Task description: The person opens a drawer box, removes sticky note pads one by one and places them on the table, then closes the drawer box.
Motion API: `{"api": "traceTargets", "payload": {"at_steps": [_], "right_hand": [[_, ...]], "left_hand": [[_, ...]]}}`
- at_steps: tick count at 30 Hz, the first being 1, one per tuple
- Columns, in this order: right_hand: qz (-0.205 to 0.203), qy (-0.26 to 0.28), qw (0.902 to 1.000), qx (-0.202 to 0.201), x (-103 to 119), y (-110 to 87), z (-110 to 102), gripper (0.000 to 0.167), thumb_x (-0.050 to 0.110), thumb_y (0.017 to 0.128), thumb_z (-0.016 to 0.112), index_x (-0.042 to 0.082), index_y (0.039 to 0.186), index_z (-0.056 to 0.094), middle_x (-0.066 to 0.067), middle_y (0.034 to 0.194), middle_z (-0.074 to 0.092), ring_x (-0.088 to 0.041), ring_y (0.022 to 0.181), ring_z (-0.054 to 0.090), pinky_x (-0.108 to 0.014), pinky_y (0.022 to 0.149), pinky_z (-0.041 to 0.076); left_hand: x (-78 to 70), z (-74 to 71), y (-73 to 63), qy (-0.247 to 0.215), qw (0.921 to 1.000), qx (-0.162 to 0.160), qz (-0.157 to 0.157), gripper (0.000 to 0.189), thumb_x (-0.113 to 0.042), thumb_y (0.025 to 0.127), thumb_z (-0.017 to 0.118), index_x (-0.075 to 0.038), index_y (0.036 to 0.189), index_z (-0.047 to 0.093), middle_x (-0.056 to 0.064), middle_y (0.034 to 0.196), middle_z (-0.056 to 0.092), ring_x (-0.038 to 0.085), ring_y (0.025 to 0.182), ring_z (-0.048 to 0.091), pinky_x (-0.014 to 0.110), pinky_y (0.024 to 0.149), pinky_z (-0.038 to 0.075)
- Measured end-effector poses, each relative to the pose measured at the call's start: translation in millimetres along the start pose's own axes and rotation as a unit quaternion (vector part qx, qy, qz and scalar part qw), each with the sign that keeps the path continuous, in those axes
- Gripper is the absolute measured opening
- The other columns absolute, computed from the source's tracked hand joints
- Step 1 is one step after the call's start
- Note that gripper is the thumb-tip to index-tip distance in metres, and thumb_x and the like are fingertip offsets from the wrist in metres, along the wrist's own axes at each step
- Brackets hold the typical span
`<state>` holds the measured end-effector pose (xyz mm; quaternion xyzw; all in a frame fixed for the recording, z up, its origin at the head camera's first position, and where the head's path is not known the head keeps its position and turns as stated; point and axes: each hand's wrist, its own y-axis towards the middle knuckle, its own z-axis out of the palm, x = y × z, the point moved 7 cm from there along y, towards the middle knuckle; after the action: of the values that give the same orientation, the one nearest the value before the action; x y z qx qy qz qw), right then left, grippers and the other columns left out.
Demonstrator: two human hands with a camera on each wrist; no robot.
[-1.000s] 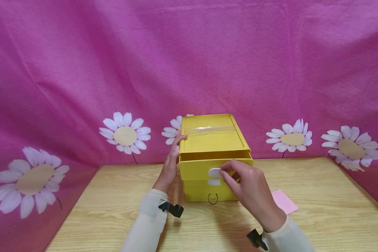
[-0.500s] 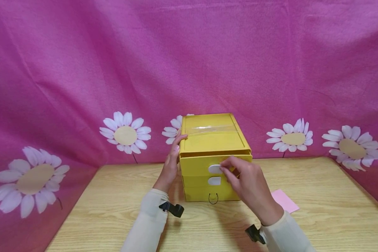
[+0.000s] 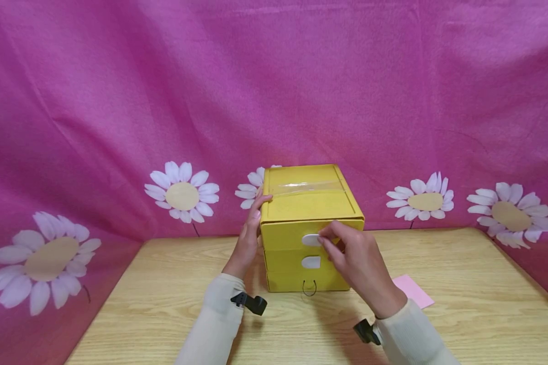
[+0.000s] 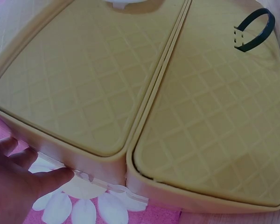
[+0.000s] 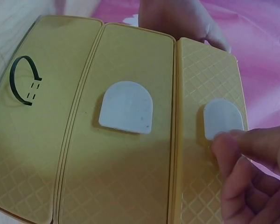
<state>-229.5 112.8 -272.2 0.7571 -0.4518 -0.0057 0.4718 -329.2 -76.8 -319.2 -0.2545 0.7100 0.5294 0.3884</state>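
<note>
A yellow drawer unit [image 3: 310, 203] stands on the table with three drawers stacked in its front. My right hand [image 3: 358, 258] pinches the white tab handle [image 3: 310, 240] of the top drawer [image 3: 280, 237] between thumb and forefinger. That drawer sits almost flush, with a thin dark line along its upper edge. Below it, the middle drawer carries a second white tab [image 5: 126, 107], and the lowest has a dark loop handle [image 4: 259, 30]. My left hand [image 3: 246, 238] rests against the unit's left side, fingers extended, a fingertip at the top edge.
A pink paper square [image 3: 413, 291] lies on the wooden table [image 3: 164, 304], right of the unit and partly behind the right wrist. Clear tape [image 3: 306, 187] crosses the unit's top. A pink cloth with daisies [image 3: 274, 91] hangs close behind.
The top drawer has slid in from partly open to nearly flush, the right hand moving forward with its tab. The left hand has kept its place on the side.
</note>
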Motion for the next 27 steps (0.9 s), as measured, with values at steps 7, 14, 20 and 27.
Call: {"api": "traceTargets", "payload": {"at_steps": [7,14,20,27], "right_hand": [[0.019,-0.006,0.9998,0.01,-4,1.6,1,0.012,0.005,0.083,0.074,0.014,0.087,0.068,0.006,0.069,0.063,-0.008,0.051,0.046,-0.022,0.045,0.038],[0.022,-0.006,0.9996,0.015,-6,2.7,3,0.012,0.005,0.083,0.074,0.014,0.088,0.068,0.006,0.07,0.064,-0.008,0.051,0.046,-0.022,0.045,0.038],[0.022,-0.007,0.9995,0.02,-7,3.9,5,0.011,0.006,0.083,0.074,0.014,0.088,0.068,0.006,0.067,0.063,-0.007,0.05,0.045,-0.022,0.043,0.036],[0.025,-0.009,0.9995,0.015,-7,4.4,4,0.012,0.006,0.082,0.074,0.014,0.086,0.068,0.007,0.067,0.062,-0.006,0.05,0.045,-0.022,0.043,0.036]], "left_hand": [[-27.8,5.4,-3.1,-0.011,0.9999,0.005,0.002,0.048,-0.015,0.101,0.016,0.0,0.145,0.029,0.011,0.161,-0.002,0.026,0.147,0.001,0.057,0.111,0.019],[-27.6,4.9,-4.3,-0.009,0.9999,0.007,-0.012,0.047,-0.016,0.102,0.016,-0.001,0.145,0.028,0.008,0.162,-0.003,0.026,0.146,0.003,0.057,0.11,0.02],[-6.3,1.5,-1.9,-0.007,1.0,0.004,-0.005,0.047,-0.021,0.103,0.016,-0.009,0.146,0.031,0.003,0.162,-0.003,0.021,0.146,0.004,0.057,0.11,0.02],[1.5,0.8,0.0,-0.007,1.0,0.001,0.007,0.048,-0.033,0.102,0.02,-0.016,0.145,0.034,0.001,0.162,0.0,0.018,0.145,0.008,0.055,0.109,0.024]]}}
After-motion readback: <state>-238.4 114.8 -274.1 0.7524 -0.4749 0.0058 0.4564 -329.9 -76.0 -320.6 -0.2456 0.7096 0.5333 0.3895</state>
